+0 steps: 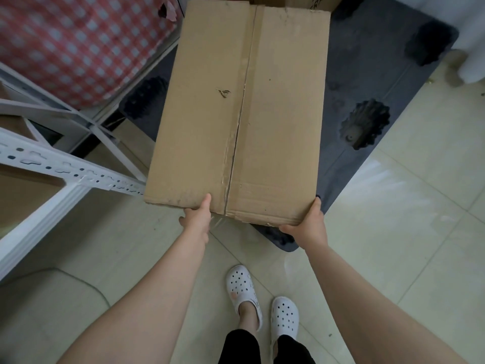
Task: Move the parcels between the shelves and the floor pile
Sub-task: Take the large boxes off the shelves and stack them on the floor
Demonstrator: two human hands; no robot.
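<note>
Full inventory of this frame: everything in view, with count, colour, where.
cardboard box: 1, brown, centre, taped seam on top, above the pallet
pallet: 1, dark grey, on the floor
far box: 1, brown, top edge, mostly cut off
shelf rack: 1, white metal, left
checked bundle: 1, red and white, on the rack, top left
floor: pale tiles
clogs: 2, white, bottom centre
trousers: black, bottom edge
left hand: grips the box's near edge, thumb on top
right hand: grips the box's near right corner
</note>
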